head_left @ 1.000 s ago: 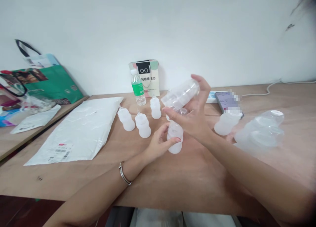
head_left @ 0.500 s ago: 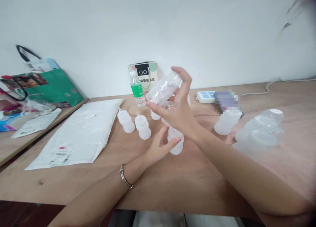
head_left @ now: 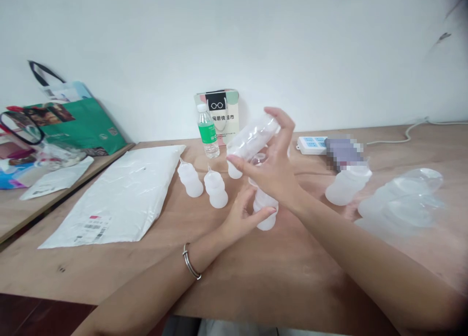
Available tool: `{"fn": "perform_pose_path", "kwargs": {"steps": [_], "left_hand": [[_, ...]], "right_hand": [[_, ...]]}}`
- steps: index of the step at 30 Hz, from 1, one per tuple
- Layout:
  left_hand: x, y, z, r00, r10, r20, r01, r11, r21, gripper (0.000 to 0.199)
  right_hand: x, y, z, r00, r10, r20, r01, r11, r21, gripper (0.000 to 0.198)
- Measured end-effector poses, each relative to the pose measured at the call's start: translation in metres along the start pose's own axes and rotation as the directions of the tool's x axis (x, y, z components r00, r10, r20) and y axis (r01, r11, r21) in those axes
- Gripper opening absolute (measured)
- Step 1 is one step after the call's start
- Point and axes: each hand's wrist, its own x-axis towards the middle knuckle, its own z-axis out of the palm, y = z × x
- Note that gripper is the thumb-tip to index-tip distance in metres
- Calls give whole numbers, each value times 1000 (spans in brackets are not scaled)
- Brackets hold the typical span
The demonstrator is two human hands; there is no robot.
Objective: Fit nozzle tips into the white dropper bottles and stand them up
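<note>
Raised over the table, my right hand (head_left: 280, 163) grips a translucent plastic cylinder (head_left: 252, 137) between thumb and fingertips, tilted with its upper end to the right. Below it, my left hand (head_left: 243, 216) is closed about a frosted, wavy-sided squeeze bottle (head_left: 266, 223) standing on the wood; its fingers are partly hidden. A clear rounded piece shows above that bottle, mostly covered by my right hand. Two similar bottles with thin nozzles, one squeeze bottle (head_left: 190, 180) and another squeeze bottle (head_left: 216, 189), stand to the left.
A large white mailing bag (head_left: 117, 194) lies left on the wooden table (head_left: 153, 277). Behind stand a green-labelled water bottle (head_left: 209, 133) and a paper bag (head_left: 232, 111). Rightward are a power strip (head_left: 310, 145), a blurred dark object (head_left: 343, 154) and frosted bottles (head_left: 345, 187). A green bag (head_left: 91, 126) sits far left.
The view has shifted slightly, so most things appear a little to the right. My right hand still holds the cylinder, and my left hand stays at the squeeze bottle.
</note>
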Motion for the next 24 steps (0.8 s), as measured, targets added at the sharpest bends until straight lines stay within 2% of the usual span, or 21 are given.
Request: {"fn": "perform_pose_path", "kwargs": {"steps": [3, 7, 12, 16, 18, 19, 20, 21, 22, 23, 24], "left_hand": [[7, 2, 0, 997, -30, -68, 33, 999, 43, 39], [24, -1, 6, 980, -74, -184, 74, 997, -5, 37], [45, -10, 10, 980, -49, -193, 59, 997, 44, 34], [24, -3, 10, 963, 8, -268, 49, 978, 205, 53], [3, 10, 6, 946, 142, -291, -35, 938, 344, 59], [-8, 16, 2, 931, 237, -277, -100, 897, 432, 60], [-16, 22, -3, 887, 379, -263, -203, 833, 515, 62], [-23, 27, -11, 832, 482, -275, -253, 771, 584, 63], [-26, 29, -19, 772, 550, -319, -245, 720, 649, 65], [-27, 29, -29, 717, 577, -391, -184, 697, 693, 68], [-25, 28, -40, 722, 515, -462, -72, 720, 690, 73]], "right_hand": [[7, -1, -4, 994, -46, -97, 48, 999, 18, 75], [14, -7, -14, 990, -53, -132, 49, 998, -31, 76], [19, -10, -25, 980, -118, -161, 114, 993, -36, 82], [21, -14, -32, 979, -107, -175, 109, 994, -1, 84], [22, -18, -34, 978, -87, -188, 96, 995, 39, 79], [21, -19, -34, 979, -81, -189, 94, 994, 57, 76], [21, -21, -33, 980, -81, -184, 96, 993, 72, 73], [20, -21, -32, 982, -82, -172, 98, 991, 88, 72], [19, -22, -30, 984, -83, -155, 100, 990, 103, 73], [17, -22, -27, 988, -82, -134, 98, 989, 114, 75], [15, -22, -24, 991, -76, -113, 89, 989, 117, 77]]}}
